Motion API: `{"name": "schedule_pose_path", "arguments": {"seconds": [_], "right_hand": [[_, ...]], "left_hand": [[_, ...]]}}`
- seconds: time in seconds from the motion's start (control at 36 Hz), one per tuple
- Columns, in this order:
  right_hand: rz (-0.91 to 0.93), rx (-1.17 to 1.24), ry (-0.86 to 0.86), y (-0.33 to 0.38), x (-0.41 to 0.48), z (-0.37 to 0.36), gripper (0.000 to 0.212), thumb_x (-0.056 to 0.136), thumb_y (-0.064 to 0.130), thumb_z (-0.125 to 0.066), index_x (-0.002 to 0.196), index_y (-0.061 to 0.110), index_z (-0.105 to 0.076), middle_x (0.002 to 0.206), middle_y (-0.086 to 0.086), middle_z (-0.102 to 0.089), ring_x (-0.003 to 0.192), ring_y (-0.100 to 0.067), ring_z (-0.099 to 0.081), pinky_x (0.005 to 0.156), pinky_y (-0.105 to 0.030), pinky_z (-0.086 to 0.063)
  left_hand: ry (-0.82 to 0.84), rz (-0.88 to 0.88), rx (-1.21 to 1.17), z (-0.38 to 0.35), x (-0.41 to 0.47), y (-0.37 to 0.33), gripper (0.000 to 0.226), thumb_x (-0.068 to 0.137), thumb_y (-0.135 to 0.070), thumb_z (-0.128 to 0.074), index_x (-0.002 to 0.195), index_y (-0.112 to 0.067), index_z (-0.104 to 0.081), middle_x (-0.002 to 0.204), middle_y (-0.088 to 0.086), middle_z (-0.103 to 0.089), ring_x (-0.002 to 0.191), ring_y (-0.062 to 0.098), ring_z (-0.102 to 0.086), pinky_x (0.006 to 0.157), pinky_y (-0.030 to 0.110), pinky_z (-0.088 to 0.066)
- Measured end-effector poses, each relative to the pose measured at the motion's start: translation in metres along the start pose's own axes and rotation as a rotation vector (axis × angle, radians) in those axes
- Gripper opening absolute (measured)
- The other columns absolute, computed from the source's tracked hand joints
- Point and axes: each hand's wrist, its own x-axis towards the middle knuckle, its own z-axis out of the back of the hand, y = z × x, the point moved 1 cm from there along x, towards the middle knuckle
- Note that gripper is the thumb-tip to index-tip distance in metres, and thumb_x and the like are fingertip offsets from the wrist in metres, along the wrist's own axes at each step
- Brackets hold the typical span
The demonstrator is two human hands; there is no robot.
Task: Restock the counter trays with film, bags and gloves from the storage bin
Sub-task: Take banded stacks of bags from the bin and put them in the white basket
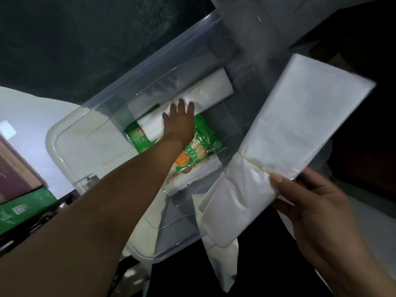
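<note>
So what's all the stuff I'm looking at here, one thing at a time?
storage bin: one, clear plastic, open, centre of view on a pale surface.
bin lid: one, translucent white, lying beside the bin at left.
held bag bundle: one, white, tied with a yellow rubber band, outside the bin at right.
bag bundles in bin: at least two, white, folded, at the bin's bottom.
green packet: one, green with an orange label, under the bundles in the bin; contents unreadable.
boxes: two, one maroon and one green, at the left edge.
left hand: reaching into the bin, fingers spread on a white bundle.
right hand: grip closed on the banded end of the held bundle.
</note>
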Motion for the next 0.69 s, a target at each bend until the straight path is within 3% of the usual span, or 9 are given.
{"name": "schedule_pose_path", "arguments": {"seconds": [0.19,0.42,0.58,0.69], "right_hand": [[-0.051,0.072,-0.037,-0.001,0.009,0.012,0.03,0.071,0.004,-0.065,0.1,0.005,-0.074,0.101,-0.012,-0.077,0.084,-0.02,-0.075,0.064,-0.027,-0.059],[-0.102,0.081,-0.055,0.001,0.013,0.019,0.036,0.07,0.006,-0.065,0.106,0.005,-0.071,0.103,-0.012,-0.077,0.083,-0.018,-0.074,0.062,-0.025,-0.059],[-0.114,0.098,-0.029,0.005,0.014,0.021,0.036,0.071,0.003,-0.064,0.106,0.002,-0.071,0.102,-0.014,-0.077,0.082,-0.02,-0.075,0.06,-0.025,-0.058],[-0.118,0.097,-0.027,0.006,0.013,0.024,0.033,0.07,0.003,-0.065,0.102,0.003,-0.074,0.102,-0.013,-0.077,0.086,-0.022,-0.075,0.063,-0.028,-0.059]], "left_hand": [[-0.092,0.048,0.12,-0.003,0.019,-0.012,0.085,0.084,-0.01,-0.064,0.154,-0.012,-0.016,0.156,0.024,-0.026,0.128,0.045,-0.043,0.092,0.054,-0.048],[-0.156,0.099,0.075,-0.004,0.02,-0.015,0.082,0.087,-0.003,-0.057,0.155,-0.013,-0.013,0.151,0.018,-0.029,0.137,0.038,-0.03,0.095,0.057,-0.046],[-0.153,0.134,-0.01,-0.006,0.024,-0.022,0.077,0.089,0.001,-0.051,0.155,-0.011,-0.012,0.153,0.019,-0.028,0.133,0.041,-0.034,0.087,0.057,-0.051],[-0.183,0.134,-0.073,-0.004,0.026,-0.017,0.076,0.088,-0.005,-0.056,0.155,-0.018,-0.02,0.15,0.013,-0.036,0.128,0.038,-0.04,0.08,0.049,-0.052]]}}
